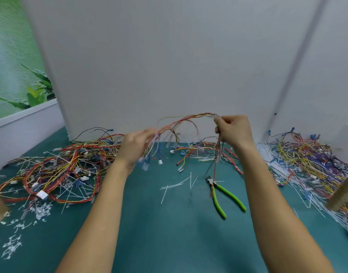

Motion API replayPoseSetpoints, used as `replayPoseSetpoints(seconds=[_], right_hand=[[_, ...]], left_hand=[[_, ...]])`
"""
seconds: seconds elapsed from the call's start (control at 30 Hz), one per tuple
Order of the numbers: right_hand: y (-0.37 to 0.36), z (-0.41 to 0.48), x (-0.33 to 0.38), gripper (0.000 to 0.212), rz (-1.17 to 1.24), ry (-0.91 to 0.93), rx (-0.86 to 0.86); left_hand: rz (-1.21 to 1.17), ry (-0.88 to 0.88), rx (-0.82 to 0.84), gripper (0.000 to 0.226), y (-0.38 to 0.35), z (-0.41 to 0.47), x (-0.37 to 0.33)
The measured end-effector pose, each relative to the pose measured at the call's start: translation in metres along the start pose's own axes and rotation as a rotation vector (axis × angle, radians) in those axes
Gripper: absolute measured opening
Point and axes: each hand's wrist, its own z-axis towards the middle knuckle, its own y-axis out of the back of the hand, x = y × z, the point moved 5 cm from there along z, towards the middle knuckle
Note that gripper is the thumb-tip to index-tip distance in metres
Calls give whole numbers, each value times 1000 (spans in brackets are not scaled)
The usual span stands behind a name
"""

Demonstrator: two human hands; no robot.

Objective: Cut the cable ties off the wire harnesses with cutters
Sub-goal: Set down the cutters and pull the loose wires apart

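I hold one wire harness [186,120] of red, yellow and white wires in the air above the green table [169,233]. My left hand [135,146] grips its left end, blurred by motion, with connectors dangling below. My right hand [233,130] pinches the right end, and a strand hangs straight down from it. The cutters [221,196], with bright green handles, lie on the table below my right hand, held by neither hand.
A heap of harnesses [56,166] lies at the left and another heap [307,160] at the right. Cut white cable ties [179,184] lie scattered in the middle and at the left front. A white wall stands behind. A wooden post [344,194] rises at the right.
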Motion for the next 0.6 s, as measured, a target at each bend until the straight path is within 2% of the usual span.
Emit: replayPoseSetpoints(seconds=[0.07,0.1,0.2,0.3,0.37,0.5,0.6], right_hand=[[13,30,-13,45,-90,-12,-87],[20,43,-24,44,-168,-21,-113],[36,68,-72,42,-552,-121,-21],[41,65,-106,22,-925,-303,175],[35,58,-112,33,-1089,-342,223],[-7,31,-97,48,-1082,-218,289],[-49,3,-83,46,-941,-114,408]], left_hand=[[579,-38,-56,43,1,5,10],[753,3,-49,51,2,6,19],[965,248,152,68,5,3,51],[1009,390,320,76,8,-1,70],[967,399,304,78,12,1,74],[925,360,110,73,23,5,72],[949,278,-184,59,42,8,64]])
